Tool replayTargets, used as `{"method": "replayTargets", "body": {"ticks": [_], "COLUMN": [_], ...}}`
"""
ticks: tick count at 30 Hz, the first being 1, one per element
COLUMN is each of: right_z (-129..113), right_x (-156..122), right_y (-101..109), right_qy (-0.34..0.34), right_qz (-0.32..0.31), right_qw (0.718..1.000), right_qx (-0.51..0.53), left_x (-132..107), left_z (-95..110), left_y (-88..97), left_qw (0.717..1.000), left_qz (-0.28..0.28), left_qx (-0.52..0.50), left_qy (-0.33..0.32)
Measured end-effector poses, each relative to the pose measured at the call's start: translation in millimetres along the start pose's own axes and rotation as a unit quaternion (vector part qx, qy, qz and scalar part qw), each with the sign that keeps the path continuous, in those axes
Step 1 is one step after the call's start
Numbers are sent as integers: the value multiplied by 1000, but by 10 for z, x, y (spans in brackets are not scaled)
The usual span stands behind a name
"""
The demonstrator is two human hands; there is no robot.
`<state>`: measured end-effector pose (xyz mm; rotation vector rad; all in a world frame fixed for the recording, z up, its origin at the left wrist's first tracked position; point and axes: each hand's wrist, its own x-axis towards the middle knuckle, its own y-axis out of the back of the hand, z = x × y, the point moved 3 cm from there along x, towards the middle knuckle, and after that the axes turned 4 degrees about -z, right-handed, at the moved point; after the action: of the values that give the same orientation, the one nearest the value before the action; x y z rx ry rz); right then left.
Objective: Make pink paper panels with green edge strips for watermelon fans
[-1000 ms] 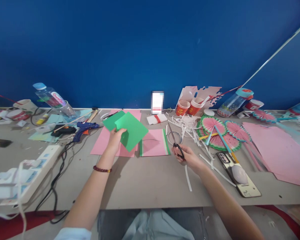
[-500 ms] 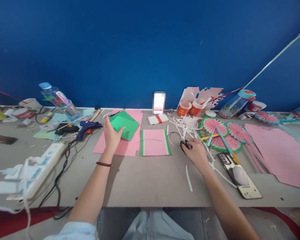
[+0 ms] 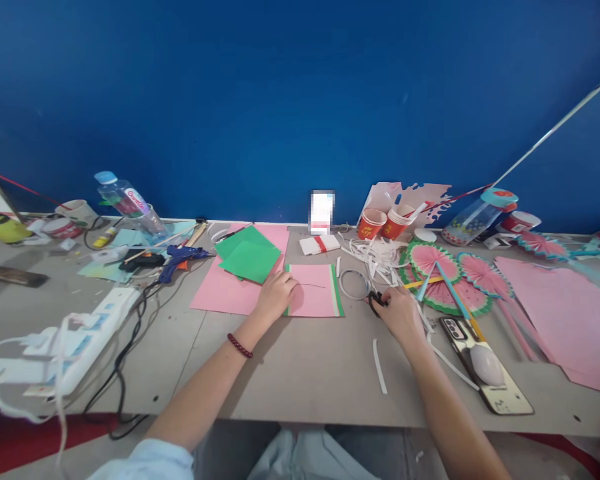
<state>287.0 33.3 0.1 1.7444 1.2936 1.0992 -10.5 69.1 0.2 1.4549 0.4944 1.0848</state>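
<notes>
My left hand (image 3: 275, 293) rests with its fingers on the left edge of a small pink sheet with green side strips (image 3: 314, 291). Behind it, green paper sheets (image 3: 247, 253) lie on a larger pink sheet (image 3: 230, 293). My right hand (image 3: 399, 309) is curled over the black scissors (image 3: 376, 301), which lie on the table beside a roll of clear tape (image 3: 355, 284). A red bead bracelet circles my left wrist.
White paper strips (image 3: 380, 257), watermelon paper fans (image 3: 437, 273), red cups (image 3: 383, 223), a phone (image 3: 485, 363) and big pink sheets (image 3: 565, 313) fill the right. A blue glue gun (image 3: 183, 257), cables, a power strip (image 3: 87, 327) and a bottle (image 3: 127, 203) sit left.
My left hand laid the green paper down on the pink sheet and moved right to the small pink sheet. My right hand lowered the scissors onto the table near the tape.
</notes>
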Motion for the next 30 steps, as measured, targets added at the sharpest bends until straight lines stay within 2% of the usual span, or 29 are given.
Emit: {"method": "replayTargets", "body": {"ticks": [9, 13, 15, 17, 19, 21, 25, 27, 30], "right_z": [51, 27, -34, -154, -351, -585, -995, -1138, -1263], "right_x": [31, 40, 22, -15, -71, -133, -168, -110, 34], "right_y": [-66, -16, 48, 137, 209, 233, 155, 67, -79], "right_qy": [-5, 15, 29, 51, 111, 179, 261, 280, 250], "right_qz": [-40, -68, -61, -29, -20, -51, -111, -131, -179], "right_qw": [997, 994, 995, 997, 992, 979, 956, 950, 951], "right_qx": [71, 83, 74, 59, 62, 79, 69, 47, 32], "left_x": [32, 28, 14, -1, -10, -12, -4, -3, -9], "left_z": [20, -6, -19, -24, -18, 5, 98, 147, 200], "left_y": [-65, -77, -69, -50, -19, 21, 109, 146, 197], "left_qw": [996, 996, 996, 997, 997, 996, 987, 984, 982], "left_qz": [-1, 16, 20, 24, 33, 48, 95, 106, 97], "left_qx": [88, 86, 83, 77, 71, 73, 96, 100, 101], "left_qy": [-25, -19, -18, -20, -23, -34, -83, -107, -127]}}
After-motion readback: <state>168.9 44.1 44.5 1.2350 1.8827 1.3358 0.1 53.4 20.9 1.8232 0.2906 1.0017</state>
